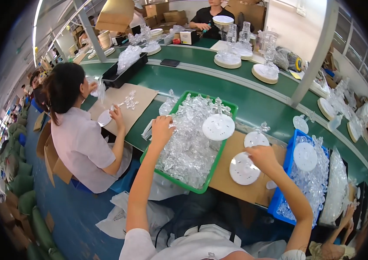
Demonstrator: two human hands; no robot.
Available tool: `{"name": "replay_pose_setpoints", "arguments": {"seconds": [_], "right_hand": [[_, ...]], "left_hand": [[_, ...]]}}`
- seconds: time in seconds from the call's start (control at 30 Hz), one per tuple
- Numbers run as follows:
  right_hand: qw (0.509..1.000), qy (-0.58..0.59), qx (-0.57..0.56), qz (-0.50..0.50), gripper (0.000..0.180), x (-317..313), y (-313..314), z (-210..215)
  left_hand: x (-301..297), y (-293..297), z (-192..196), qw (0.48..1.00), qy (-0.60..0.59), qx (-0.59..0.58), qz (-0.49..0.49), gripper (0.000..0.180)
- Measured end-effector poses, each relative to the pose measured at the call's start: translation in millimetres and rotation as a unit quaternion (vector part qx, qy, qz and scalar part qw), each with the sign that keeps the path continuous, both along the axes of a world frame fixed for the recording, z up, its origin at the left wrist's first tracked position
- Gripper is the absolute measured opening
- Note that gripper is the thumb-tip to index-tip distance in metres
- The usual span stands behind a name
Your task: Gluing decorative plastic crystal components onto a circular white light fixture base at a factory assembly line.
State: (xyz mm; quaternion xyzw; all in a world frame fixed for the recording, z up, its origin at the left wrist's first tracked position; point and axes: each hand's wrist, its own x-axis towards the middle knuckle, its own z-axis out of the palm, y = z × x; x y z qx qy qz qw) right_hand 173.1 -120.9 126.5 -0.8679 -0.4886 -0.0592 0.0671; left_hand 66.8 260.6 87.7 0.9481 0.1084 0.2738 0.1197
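Observation:
My left hand (162, 131) is at the left rim of a green tray (201, 189) heaped with clear plastic pieces (188, 151). Its fingers are bent together; what they grip, if anything, is hidden. A white disc with small holes (218, 127) rests on the heap's right side. Over a brown cardboard sheet (218, 175), my right hand (262, 157) has its fingers curled down between two white discs. The nearer disc (244, 170) shows small holes; the farther one (256, 139) has a clear piece standing behind it. I cannot make out what these fingers pinch.
A blue bin (278, 200) of clear pieces, topped by a white disc (305, 156), stands at the right. To my left a co-worker (84, 134) handles parts on cardboard. Beyond the green bench runs a belt with a phone (170, 63) and stacked disc assemblies (265, 73).

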Motion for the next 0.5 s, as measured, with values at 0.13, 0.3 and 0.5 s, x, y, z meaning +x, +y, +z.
{"name": "replay_pose_setpoints", "arguments": {"seconds": [0.13, 0.3, 0.5], "right_hand": [[0.999, 0.029, -0.003, 0.019, 0.034, -9.4, 0.8, -17.2], [0.980, -0.003, 0.190, 0.049, 0.033, -46.0, 4.0, 21.5], [0.899, 0.306, 0.311, -0.040, 0.042, -118.5, 9.2, 21.0]], "left_hand": [[-6.9, -2.8, -2.9, 0.996, -0.029, -0.073, -0.029, 0.023], [-35.2, -17.3, 22.9, 0.962, -0.107, -0.253, -0.010, 0.022], [-82.2, -147.3, 48.1, 0.708, -0.145, -0.684, -0.095, 0.036]]}}
